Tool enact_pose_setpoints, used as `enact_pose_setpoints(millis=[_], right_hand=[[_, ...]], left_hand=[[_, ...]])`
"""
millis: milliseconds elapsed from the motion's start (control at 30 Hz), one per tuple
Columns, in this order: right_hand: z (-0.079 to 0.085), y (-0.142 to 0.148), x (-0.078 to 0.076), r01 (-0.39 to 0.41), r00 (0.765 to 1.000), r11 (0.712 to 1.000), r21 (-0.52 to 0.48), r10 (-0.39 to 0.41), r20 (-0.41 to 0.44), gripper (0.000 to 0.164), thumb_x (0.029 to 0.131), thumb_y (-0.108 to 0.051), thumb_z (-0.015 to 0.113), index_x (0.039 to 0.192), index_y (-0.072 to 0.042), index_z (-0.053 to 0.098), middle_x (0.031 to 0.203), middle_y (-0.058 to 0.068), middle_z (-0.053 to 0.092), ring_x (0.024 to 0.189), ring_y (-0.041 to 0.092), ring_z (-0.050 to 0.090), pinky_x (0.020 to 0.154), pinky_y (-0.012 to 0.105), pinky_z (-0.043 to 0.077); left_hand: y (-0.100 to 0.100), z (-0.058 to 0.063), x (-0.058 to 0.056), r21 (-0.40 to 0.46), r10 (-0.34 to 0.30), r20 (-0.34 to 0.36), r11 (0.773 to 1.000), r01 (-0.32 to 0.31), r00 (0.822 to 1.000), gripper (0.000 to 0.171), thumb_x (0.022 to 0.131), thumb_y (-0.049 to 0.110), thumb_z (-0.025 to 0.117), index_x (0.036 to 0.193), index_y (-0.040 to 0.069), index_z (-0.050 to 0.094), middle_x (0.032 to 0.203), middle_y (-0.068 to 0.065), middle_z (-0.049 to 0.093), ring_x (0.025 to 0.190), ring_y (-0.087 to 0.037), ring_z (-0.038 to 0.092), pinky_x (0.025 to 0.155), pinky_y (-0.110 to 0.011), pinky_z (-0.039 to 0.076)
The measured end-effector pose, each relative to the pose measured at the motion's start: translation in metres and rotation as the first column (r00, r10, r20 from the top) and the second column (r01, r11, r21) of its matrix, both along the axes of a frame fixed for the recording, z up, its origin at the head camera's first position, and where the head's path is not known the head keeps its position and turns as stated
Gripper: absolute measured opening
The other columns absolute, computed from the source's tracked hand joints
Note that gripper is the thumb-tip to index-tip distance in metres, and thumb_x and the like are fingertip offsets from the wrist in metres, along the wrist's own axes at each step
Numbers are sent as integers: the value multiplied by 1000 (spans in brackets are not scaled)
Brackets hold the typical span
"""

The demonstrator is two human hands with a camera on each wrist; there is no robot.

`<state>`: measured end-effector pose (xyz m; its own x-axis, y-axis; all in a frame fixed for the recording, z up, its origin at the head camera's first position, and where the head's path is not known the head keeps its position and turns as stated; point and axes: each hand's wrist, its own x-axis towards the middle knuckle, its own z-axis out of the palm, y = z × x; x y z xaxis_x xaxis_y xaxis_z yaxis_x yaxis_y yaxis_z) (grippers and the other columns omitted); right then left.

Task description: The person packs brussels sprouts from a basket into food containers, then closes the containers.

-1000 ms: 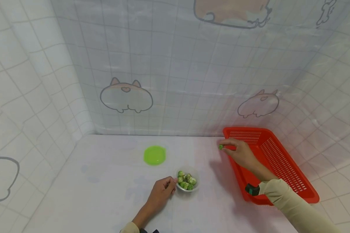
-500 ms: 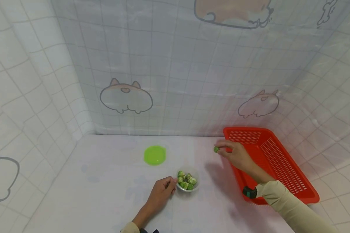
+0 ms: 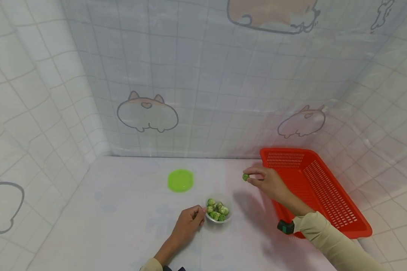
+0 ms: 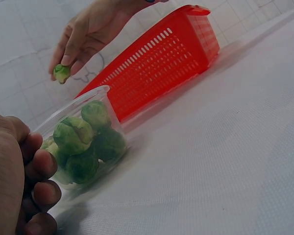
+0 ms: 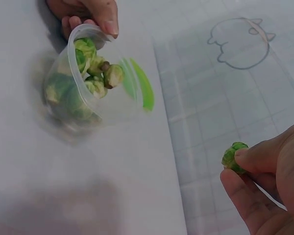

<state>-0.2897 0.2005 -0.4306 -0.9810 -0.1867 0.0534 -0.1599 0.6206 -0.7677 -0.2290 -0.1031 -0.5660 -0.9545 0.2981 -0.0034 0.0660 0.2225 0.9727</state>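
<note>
Between thumb and fingertips, my right hand (image 3: 269,184) pinches a single Brussels sprout (image 5: 233,157) in the air, left of the red basket. A clear plastic tub (image 4: 108,92) with several Brussels sprouts (image 3: 218,210) in it stands on the table in front of me. My left hand (image 3: 188,224) holds this tub at its left side, the thumb at the rim and the other fingers curled against the outside wall, as the right wrist view shows. Behind the tub, to the left, a bright green lid (image 3: 180,180) lies flat.
A red perforated basket (image 3: 325,188) stands on the right side of the white table (image 3: 122,226), under my right forearm. Tiled-pattern sheeting with cartoon animals (image 3: 147,113) closes off the back and both sides.
My right hand has moved left and a little toward me with the Brussels sprout, away from the basket's rim toward the tub. The left hand and tub stay put.
</note>
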Motion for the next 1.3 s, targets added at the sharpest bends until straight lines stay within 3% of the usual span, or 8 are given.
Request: enact_pose_setpoints(millis=[267,500,1300], right_hand=[[-8,-7,0,-51,998,998,-22,50,-43,29,88,-3,77,112,-19,76,110,-1,74,103,18,69,91,46,55],[-17,-14,2,-83,996,996,-42,81,-34,28,88,-4,77,112,-18,76,115,3,72,105,22,68,83,34,58],[-36,-27,16,-184,983,977,-106,186,11,25,90,-7,76,112,-19,75,115,3,72,107,23,68,84,31,57]], left_hand=[[0,1,1,-7,-6,-4,1000,6,1000,43,102,51,53,76,17,59,66,2,57,59,-11,49,61,-25,42],[2,-1,3,-10,-3,-5,1000,3,1000,44,103,52,51,76,17,59,66,3,57,59,-11,49,62,-26,43],[5,-2,6,-2,-1,-25,1000,0,1000,44,104,49,51,76,16,61,65,3,58,59,-11,50,62,-26,43]])
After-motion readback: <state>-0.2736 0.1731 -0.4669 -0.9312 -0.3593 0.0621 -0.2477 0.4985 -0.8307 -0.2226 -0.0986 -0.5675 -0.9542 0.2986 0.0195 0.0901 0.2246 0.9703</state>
